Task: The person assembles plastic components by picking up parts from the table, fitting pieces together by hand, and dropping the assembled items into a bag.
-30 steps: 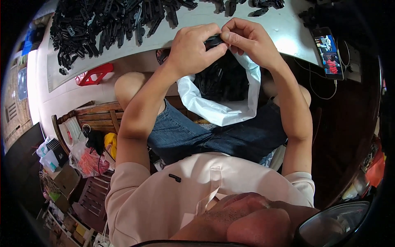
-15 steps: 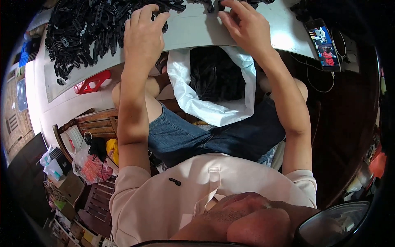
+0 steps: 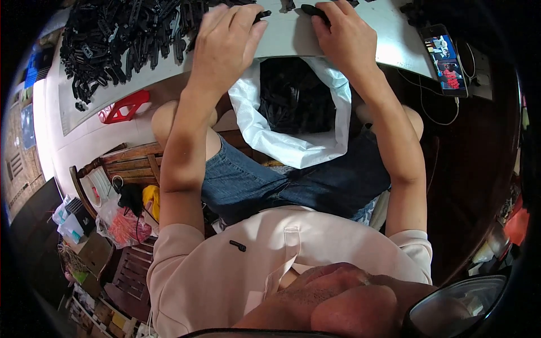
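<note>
My left hand (image 3: pixel 225 48) is over the table's front part, its fingertips closed on a small black plastic part (image 3: pixel 262 16) that pokes out to the right. Opposite it, my right hand (image 3: pixel 348 42) pinches another dark plastic part (image 3: pixel 311 10) between thumb and fingers, its end pointing left. A gap of bare table separates the two parts. To the left of my left hand spreads a large heap of black plastic parts (image 3: pixel 121 42). Between my knees, below both hands, stands a white woven sack (image 3: pixel 282 149) with its rim rolled down and dark pieces inside.
The white table (image 3: pixel 389 50) curves across the top. At its right edge lies a phone (image 3: pixel 445 59) with a lit screen and a white cable. A red plastic stool (image 3: pixel 125 107) shows under the table at left, near a wooden bench (image 3: pixel 132 166) with bags on it.
My left hand has moved right, away from the heap, and a black part now shows in its fingers. My right hand has shifted slightly, its dark part now plainer to see.
</note>
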### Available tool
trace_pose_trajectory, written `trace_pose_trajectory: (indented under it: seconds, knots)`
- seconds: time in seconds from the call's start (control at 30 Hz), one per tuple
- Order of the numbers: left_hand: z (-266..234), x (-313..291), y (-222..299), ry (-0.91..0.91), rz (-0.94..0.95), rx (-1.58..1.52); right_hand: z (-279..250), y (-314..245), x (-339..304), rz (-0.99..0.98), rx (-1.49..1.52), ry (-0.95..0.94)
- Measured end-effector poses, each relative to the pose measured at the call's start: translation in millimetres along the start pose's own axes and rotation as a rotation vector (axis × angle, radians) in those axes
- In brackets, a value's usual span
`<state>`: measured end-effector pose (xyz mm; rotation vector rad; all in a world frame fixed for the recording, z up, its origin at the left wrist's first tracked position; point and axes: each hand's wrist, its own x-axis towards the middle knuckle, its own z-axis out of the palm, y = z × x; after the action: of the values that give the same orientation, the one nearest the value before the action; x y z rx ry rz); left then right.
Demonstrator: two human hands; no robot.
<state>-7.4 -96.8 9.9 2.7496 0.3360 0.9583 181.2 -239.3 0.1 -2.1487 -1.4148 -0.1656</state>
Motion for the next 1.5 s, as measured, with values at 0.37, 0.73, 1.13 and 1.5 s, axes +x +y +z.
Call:
trace_pose_trajectory:
  seconds: [0.37, 0.73, 1.13, 1.5]
  knots:
    - [1.1, 1.8, 11.4, -0.257, -0.903, -1.381, -13.9, -6.6, -17.6, -0.015, 0.551, -0.080]
    - [9.1, -5.6, 24.3, -0.366, -0.576, -0.804, -8.3, -12.5, -23.0, 0.147, 0.972, -0.305]
    - [-6.7, -5.1, 15.9, -0.487, -0.431, -0.800, -18.3, -9.3, -14.0, 0.233, 1.007, -0.446]
    - [-6.1, -7.5, 19.8, -0.431, -0.372, -0.813, -17.1, 2.5, -12.7, 0.149, 1.058, -0.525]
